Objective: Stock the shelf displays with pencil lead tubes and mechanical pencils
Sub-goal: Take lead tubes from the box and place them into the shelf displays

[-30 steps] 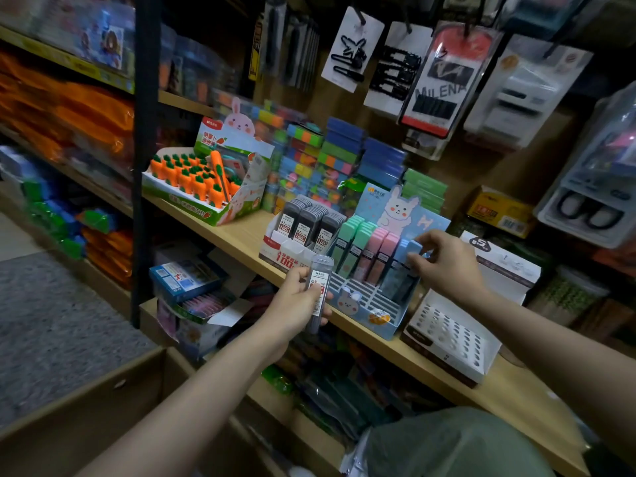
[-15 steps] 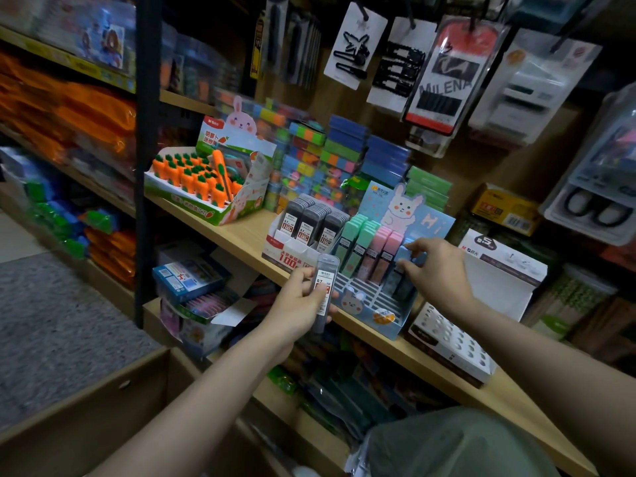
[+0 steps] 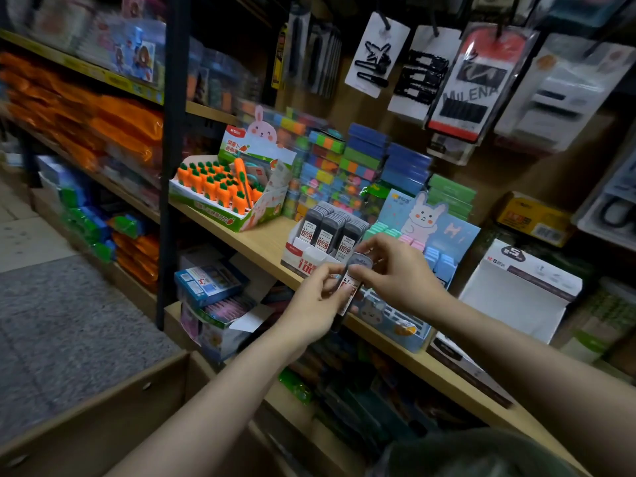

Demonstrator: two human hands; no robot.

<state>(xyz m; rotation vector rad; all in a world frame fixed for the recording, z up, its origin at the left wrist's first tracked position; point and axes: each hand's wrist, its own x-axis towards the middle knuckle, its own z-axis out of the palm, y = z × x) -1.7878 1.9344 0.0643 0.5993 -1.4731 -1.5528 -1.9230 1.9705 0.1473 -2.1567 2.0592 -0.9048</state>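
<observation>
My left hand [image 3: 315, 301] grips a stack of grey pencil lead tubes [image 3: 351, 282] with white and red labels, held upright in front of the shelf edge. My right hand [image 3: 395, 270] pinches the top of that stack from the right. Just behind stands a white display box [image 3: 303, 253] with three rows of the same grey lead tubes [image 3: 327, 222]. To its right is a blue bunny display [image 3: 444, 235] of green, pink and blue lead tubes, its lower front partly hidden by my hands.
A carrot eraser display [image 3: 220, 191] stands left on the wooden shelf [image 3: 261, 239]. An open white box [image 3: 516, 297] sits at the right. Hair clip cards [image 3: 377, 55] hang above. A brown cardboard carton [image 3: 103, 418] lies below left, next to a black shelf post [image 3: 170, 166].
My right hand left the blue bunny display and came left onto the top of the lead tubes in my left hand. The left hand stayed near the shelf edge.
</observation>
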